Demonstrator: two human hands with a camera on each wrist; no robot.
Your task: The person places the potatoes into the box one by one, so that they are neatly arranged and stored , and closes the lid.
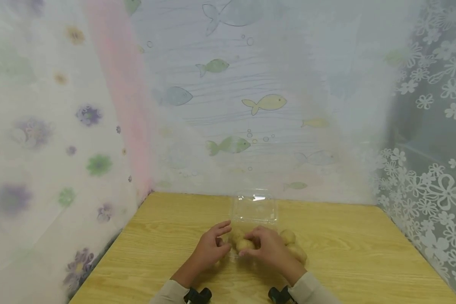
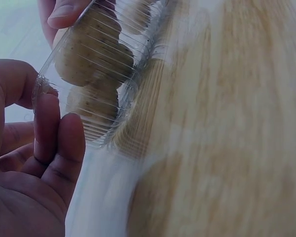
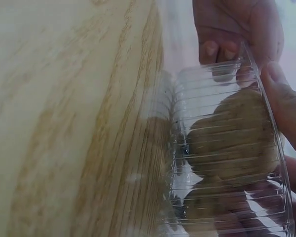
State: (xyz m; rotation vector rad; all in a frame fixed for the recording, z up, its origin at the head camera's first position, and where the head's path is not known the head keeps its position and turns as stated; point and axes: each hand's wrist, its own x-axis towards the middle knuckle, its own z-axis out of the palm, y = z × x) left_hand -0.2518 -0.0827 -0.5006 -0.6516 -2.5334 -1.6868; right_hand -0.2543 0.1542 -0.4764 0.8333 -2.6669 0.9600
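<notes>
Several purple, green and orange flowers [image 1: 88, 115] are printed on the pale sheet [image 1: 7, 139] at the far left, with a pink band [image 1: 118, 76] next to them. In front of it begins the wood-grained surface [image 1: 148, 253]. From a light left sleeve [image 1: 171, 293], with a black device [image 1: 197, 295] at the wrist, reaches the left hand [image 1: 212, 245]; its bent fingers hold the rim at the left corner of a ribbed clear container [image 3: 200, 98], which rests on the surface with its transparent lid [image 1: 255, 211] raised on the far side. Behind stands a whitish sheet [image 1: 349, 55] drawn with pastel fish [image 1: 270, 102]. Inside the container lie potatoes, a speckled one [image 2: 93, 103] showing through the ribbed wall near the left hand. Farther right, the right hand [image 1: 270, 249] reaches over the container's near rim, its thumb and fingers curled round a potato [image 1: 245, 245]; the thumb crosses the rim, and the fingers show dimly through the plastic. Just beside that hand, outside the container, at least two loose potatoes [image 1: 297, 253] lie close together on the surface. The right sleeve [image 1: 311, 291] is also light, with another black device [image 1: 281, 295] at the wrist. White lacy flowers [image 1: 448, 192] cover the greyish sheet [image 1: 414, 122] at the far right.
</notes>
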